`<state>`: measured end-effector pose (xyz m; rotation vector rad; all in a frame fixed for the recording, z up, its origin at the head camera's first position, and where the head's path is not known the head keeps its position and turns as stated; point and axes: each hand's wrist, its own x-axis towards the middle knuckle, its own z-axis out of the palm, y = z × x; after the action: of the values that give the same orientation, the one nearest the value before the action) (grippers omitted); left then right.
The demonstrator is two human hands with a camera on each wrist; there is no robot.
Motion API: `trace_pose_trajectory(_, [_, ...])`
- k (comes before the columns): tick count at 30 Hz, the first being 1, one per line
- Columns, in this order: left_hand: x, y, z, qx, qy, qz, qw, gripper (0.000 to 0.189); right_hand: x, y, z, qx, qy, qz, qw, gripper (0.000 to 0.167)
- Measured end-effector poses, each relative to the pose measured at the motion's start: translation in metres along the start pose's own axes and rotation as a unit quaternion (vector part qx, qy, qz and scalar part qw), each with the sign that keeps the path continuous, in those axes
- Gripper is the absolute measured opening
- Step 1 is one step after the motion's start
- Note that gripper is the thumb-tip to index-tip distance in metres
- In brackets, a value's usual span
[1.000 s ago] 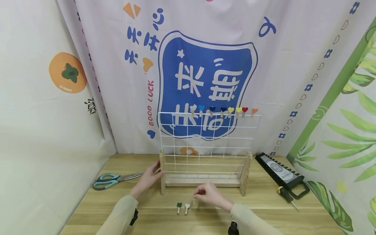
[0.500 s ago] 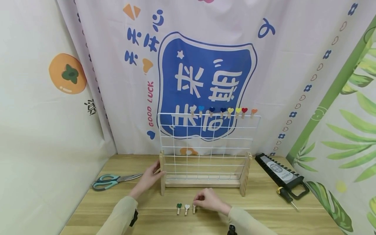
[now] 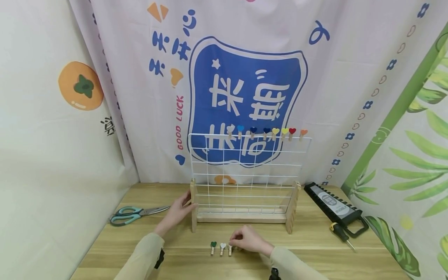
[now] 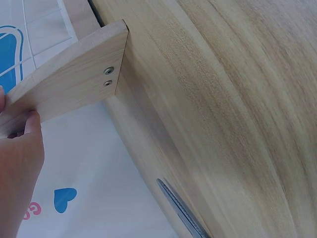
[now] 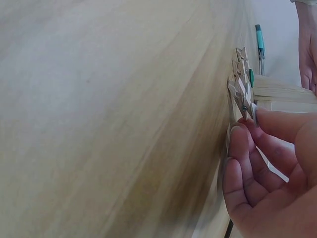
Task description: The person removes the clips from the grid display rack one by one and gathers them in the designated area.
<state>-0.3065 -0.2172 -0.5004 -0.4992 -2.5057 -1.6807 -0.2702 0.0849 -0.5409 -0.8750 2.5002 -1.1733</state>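
Note:
My left hand [image 3: 179,212] holds the left wooden post [image 4: 74,74] of a white wire grid rack [image 3: 245,175], thumb on one side and fingers on the other. Low over the table, my right hand [image 3: 250,238] pinches a small wooden clothespin [image 3: 230,251] by its white heart end [image 5: 254,111]. That clothespin lies in a row beside a white-heart clothespin [image 3: 222,249] and a green-heart clothespin [image 3: 213,248]. Along the grid's top wire several clothespins with colored hearts are clipped, from a white one [image 3: 230,131] to an orange one [image 3: 303,134].
Teal-handled scissors [image 3: 130,215] lie left of the rack. On the right are a black-handled saw [image 3: 330,202] and a yellow-black screwdriver [image 3: 339,231]. A printed curtain [image 3: 157,116] hangs behind the wooden table [image 3: 196,268].
My right hand has lowered its clothespin to the table and shifted it slightly left, closer to the other two. The left hand stays on the post.

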Motion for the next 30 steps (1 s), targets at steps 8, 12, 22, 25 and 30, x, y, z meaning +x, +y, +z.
trace_pose_trajectory(8, [0.002,-0.001,-0.002,0.002,-0.009,-0.001,1.0,0.067,0.003,0.002,0.001,-0.008,0.003,0.002,1.0,0.011])
trace_pose_trajectory(12, [0.002,0.001,-0.002,0.004,-0.008,-0.005,0.9999,0.068,0.004,0.004,0.0,0.001,-0.001,0.004,1.0,0.01])
trace_pose_trajectory(22, [0.001,0.002,-0.001,0.009,-0.006,-0.001,0.9999,0.067,0.005,0.002,-0.008,-0.007,0.007,-0.014,0.9999,0.01])
trace_pose_trajectory(25, [0.001,0.0,-0.001,0.008,-0.006,0.002,0.9999,0.067,0.007,-0.006,-0.018,-0.032,0.025,-0.036,0.9986,0.01])
trace_pose_trajectory(30, [0.0,-0.001,-0.001,0.005,-0.008,0.002,1.0,0.067,0.012,-0.031,-0.046,-0.063,0.046,-0.057,0.9953,0.013])
